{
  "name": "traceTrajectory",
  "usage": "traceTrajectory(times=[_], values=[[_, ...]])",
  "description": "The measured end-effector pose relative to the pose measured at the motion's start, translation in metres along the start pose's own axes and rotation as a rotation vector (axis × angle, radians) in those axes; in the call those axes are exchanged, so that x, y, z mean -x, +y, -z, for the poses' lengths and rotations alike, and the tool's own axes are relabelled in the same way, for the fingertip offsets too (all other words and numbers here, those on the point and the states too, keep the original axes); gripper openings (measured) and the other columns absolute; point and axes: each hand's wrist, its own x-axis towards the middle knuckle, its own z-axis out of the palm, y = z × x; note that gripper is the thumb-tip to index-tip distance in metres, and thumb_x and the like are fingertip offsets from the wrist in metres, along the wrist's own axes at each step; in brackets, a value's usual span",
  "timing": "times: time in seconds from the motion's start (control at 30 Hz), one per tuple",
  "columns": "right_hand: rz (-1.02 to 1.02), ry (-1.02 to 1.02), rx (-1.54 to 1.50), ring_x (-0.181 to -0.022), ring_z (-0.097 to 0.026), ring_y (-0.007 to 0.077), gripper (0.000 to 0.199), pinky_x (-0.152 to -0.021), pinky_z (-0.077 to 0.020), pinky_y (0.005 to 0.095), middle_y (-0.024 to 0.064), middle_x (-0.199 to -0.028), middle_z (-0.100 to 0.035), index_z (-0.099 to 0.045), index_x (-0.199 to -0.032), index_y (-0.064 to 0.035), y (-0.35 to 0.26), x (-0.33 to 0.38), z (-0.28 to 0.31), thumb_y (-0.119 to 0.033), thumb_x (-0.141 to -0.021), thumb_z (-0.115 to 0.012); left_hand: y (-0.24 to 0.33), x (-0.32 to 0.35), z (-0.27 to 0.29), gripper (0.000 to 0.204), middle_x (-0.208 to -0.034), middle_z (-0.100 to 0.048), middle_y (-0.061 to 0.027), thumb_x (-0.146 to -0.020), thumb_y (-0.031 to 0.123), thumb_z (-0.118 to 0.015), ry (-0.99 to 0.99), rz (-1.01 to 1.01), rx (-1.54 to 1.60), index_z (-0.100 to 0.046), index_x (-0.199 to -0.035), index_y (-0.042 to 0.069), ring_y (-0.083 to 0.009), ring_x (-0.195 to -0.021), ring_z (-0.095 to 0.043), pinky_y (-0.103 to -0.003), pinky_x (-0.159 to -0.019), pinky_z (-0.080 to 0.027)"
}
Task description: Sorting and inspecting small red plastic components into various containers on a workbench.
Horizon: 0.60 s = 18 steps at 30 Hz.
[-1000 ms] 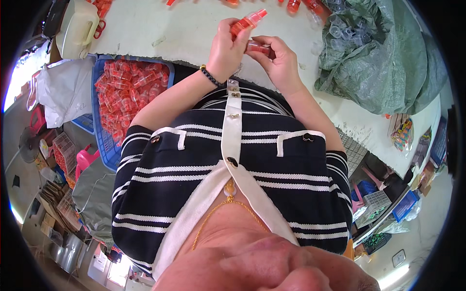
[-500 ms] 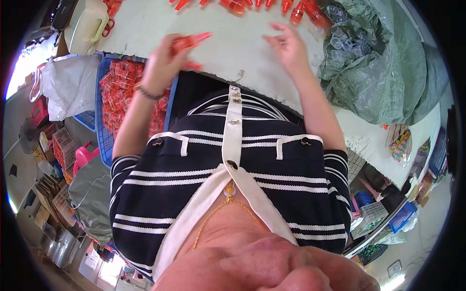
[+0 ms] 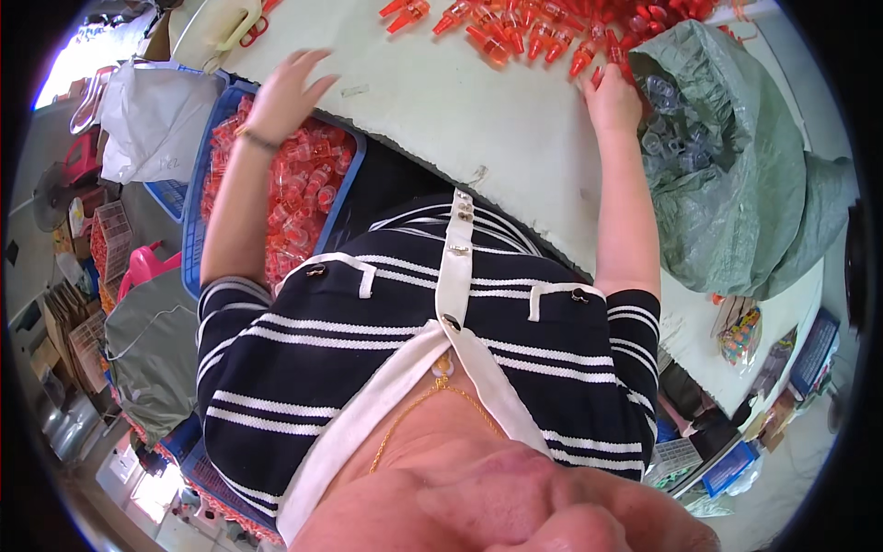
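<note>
The white table [image 3: 515, 138] lay in front of me, with the green bag [image 3: 745, 202] at its right side. The blue tub [image 3: 195, 230], full of red bottles [image 3: 299, 198], sat by the table edge on my left. My left hand [image 3: 283, 99] hung over the tub's far rim, fingers spread wide, with nothing in it that I could see. My right hand [image 3: 614, 99] was beside the bag, its fingers a bit bent at one bottle [image 3: 616, 51] on the table; I could not tell if they had hold of it. I think a soft pinch on just that one was best, with no bump to the others [image 3: 489, 44].
</note>
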Motion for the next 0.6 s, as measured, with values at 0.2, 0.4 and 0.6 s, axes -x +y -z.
traceTrajectory(times=[0.2, 0.4, 0.6], values=[[0.031, 0.151, -0.405, -0.075, -0.064, 0.0297, 0.054, -0.070, -0.0511, 0.0421, 0.0149, -0.085, -0.065, -0.045, -0.124, -0.0055, -0.019, 0.032, 0.012, -0.028, -0.080, -0.066, 0.034, -0.114, -0.082, 0.029, -0.112, -0.058, -0.0187, -0.089, 0.022, -0.055, 0.216, -0.109, -0.019, -0.055, -0.113, 0.005, -0.0361, -0.099, -0.058, -0.043, -0.081, -0.049], [0.079, 0.107, -1.045, -0.072, -0.065, 0.0199, 0.054, -0.069, -0.0524, 0.0312, 0.0108, -0.082, -0.064, -0.045, -0.125, -0.0004, -0.034, 0.090, 0.004, -0.015, -0.079, -0.069, 0.039, -0.138, -0.104, 0.033, -0.095, -0.061, -0.0233, -0.084, 0.018, -0.059, 0.036, 0.064, -0.105, -0.052, -0.112, 0.002, -0.0373, -0.087, -0.062, -0.044, -0.075, -0.051], [0.185, 0.198, -1.300, -0.086, -0.063, 0.0180, 0.033, -0.073, -0.0522, 0.0285, 0.0104, -0.099, -0.058, -0.057, -0.113, -0.0023, -0.055, 0.114, 0.001, -0.010, -0.083, -0.066, 0.101, -0.050, -0.069, 0.049, -0.091, -0.057, -0.0017, -0.086, 0.014, -0.059, -0.706, 0.262, 1.176, -0.042, -0.131, 0.009, -0.0107, -0.070, -0.059, -0.022, -0.057, -0.049]])
